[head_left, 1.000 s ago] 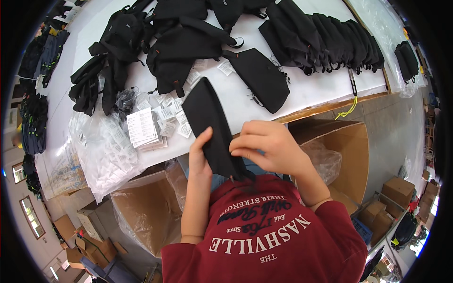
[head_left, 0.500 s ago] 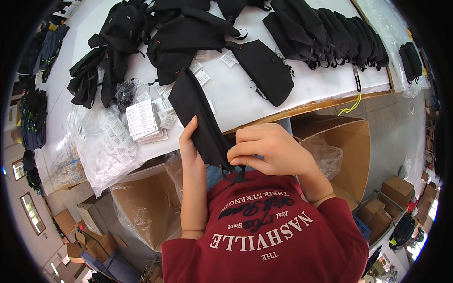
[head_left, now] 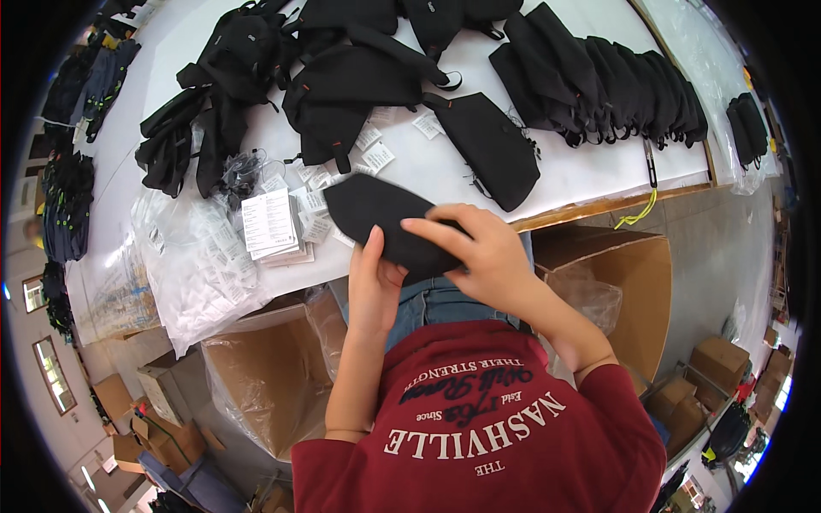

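Between my two hands, just off the table's front edge, is a black fabric pouch (head_left: 376, 209), its flat broad side facing up. My left hand (head_left: 375, 278) grips its lower left edge, thumb on top. On its right end, my right hand (head_left: 483, 252) is closed with fingers over the top; the fingertips underneath are hidden. A similar black pouch (head_left: 489, 154) lies on the table beyond my right hand. Left of the held pouch sits a stack of white printed cards (head_left: 269, 224), with loose white tags (head_left: 376, 156) scattered behind it.
Black bags (head_left: 359, 94) heap at the back of the white table (head_left: 342, 265). A row of black pouches (head_left: 607, 85) lies at the back right, near a tool with a yellow cord (head_left: 652, 167). Clear plastic bags of tags (head_left: 192, 256) lie left. Open cardboard boxes (head_left: 274, 376) stand below.
The pouch has turned from a steep, edge-on tilt to its flat side up, and moved slightly away from my body. My right hand has shifted up onto its right end.
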`<state>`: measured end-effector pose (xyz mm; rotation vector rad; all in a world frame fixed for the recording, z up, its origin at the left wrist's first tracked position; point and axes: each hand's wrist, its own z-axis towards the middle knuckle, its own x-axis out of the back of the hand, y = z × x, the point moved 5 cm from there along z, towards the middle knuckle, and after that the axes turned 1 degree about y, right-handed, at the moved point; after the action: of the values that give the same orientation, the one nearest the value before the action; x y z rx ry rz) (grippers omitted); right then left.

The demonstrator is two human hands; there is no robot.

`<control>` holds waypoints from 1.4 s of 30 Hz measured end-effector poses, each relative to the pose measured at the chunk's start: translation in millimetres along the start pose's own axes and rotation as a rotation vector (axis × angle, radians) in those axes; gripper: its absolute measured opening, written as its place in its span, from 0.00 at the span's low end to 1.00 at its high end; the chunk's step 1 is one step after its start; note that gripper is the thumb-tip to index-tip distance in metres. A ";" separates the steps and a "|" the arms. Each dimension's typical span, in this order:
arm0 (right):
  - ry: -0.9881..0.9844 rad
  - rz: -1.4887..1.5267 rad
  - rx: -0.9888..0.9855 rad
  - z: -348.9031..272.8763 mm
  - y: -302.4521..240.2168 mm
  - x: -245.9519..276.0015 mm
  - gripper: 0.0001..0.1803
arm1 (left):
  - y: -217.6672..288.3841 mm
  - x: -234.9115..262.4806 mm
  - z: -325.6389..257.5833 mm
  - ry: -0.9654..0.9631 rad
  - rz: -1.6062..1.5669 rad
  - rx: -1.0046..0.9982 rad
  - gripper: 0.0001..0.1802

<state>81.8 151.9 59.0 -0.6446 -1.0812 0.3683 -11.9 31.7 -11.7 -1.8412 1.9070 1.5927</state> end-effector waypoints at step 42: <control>0.672 -0.519 -0.444 40.6 166.9 176.6 0.18 | 139.9 170.2 20.8 0.882 1.775 -0.563 0.39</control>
<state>127.3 392.5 86.4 -0.7705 -0.6356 -0.5284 -179.7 -108.5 -46.2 -0.3208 4.5449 1.4734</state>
